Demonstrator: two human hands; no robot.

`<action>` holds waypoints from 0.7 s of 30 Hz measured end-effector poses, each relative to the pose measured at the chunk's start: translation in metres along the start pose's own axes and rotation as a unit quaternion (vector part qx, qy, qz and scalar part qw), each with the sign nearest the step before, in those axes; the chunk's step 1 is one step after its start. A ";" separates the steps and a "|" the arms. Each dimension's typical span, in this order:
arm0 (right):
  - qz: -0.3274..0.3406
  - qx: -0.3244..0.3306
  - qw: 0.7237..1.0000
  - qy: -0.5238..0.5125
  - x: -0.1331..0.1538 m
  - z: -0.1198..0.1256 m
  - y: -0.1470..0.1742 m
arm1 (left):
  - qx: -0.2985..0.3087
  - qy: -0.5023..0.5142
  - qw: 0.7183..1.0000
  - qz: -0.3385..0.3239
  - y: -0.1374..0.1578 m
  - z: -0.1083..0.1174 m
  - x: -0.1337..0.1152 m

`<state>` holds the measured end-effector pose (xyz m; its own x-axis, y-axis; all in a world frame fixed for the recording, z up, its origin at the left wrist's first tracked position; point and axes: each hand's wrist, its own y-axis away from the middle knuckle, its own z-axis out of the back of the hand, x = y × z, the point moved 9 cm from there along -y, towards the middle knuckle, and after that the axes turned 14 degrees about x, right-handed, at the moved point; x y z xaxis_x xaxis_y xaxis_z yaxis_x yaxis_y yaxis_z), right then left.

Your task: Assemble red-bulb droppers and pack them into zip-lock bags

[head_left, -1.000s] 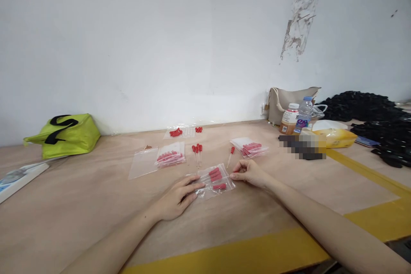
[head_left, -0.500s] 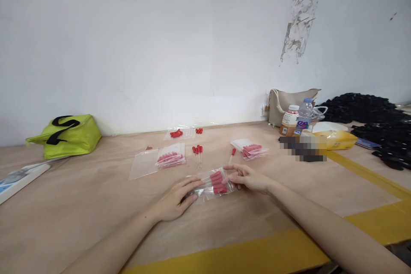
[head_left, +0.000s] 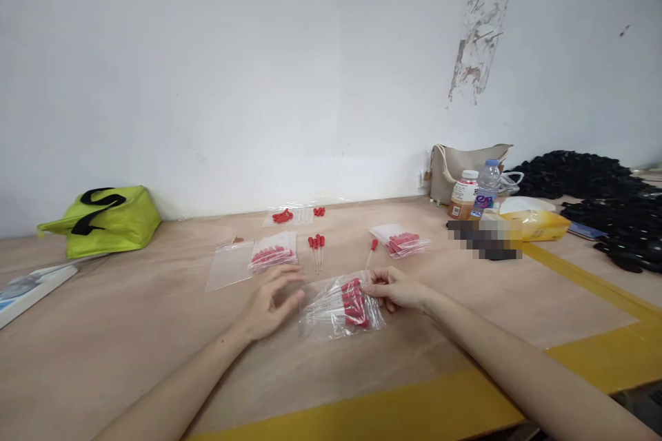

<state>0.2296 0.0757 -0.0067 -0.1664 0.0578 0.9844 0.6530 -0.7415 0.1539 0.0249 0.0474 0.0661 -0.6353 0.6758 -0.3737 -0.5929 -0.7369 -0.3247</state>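
Note:
In front of me lies a clear plastic bag (head_left: 325, 324) with several red-bulbed droppers (head_left: 354, 304) inside, their bulbs toward the right. My right hand (head_left: 397, 289) pinches the bag's upper right edge between thumb and fingers. My left hand (head_left: 269, 306) is open just left of the bag, fingers apart and holding nothing. Beyond the bag, a few loose droppers (head_left: 316, 248) lie side by side, and a single dropper (head_left: 373, 248) lies farther right. A stack of filled bags (head_left: 273, 251) is behind my left hand; another stack (head_left: 400, 241) sits behind my right.
More red droppers (head_left: 283, 216) lie near the wall. At left are a lime-green bag (head_left: 111, 224) and a white box (head_left: 34, 293). At right stand two bottles (head_left: 465, 194), a beige bag (head_left: 439, 176), a yellow tissue pack (head_left: 540, 224) and black piled items (head_left: 579, 176).
My left hand has let go of the bag and drawn back left. The bag is tilted up a little and spread, with my right thumb and fingers now closed on its edge.

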 end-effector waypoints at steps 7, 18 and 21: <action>0.122 -0.123 0.973 -0.152 0.036 0.037 0.001 | -0.081 -0.201 0.910 0.353 0.033 0.066 0.139; 0.092 -0.311 0.934 -0.148 0.018 0.068 -0.054 | 0.022 -0.191 0.871 0.452 0.054 0.050 0.188; 0.057 -0.256 0.960 -0.100 0.006 0.065 -0.056 | 0.024 -0.191 0.873 0.448 0.053 0.053 0.188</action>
<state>0.2400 0.1607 -0.0042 0.0624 0.0465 0.9970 0.2006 -0.9791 0.0331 -0.1522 0.1358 0.0242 -0.9677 -0.2095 -0.1399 0.2131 -0.9770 -0.0107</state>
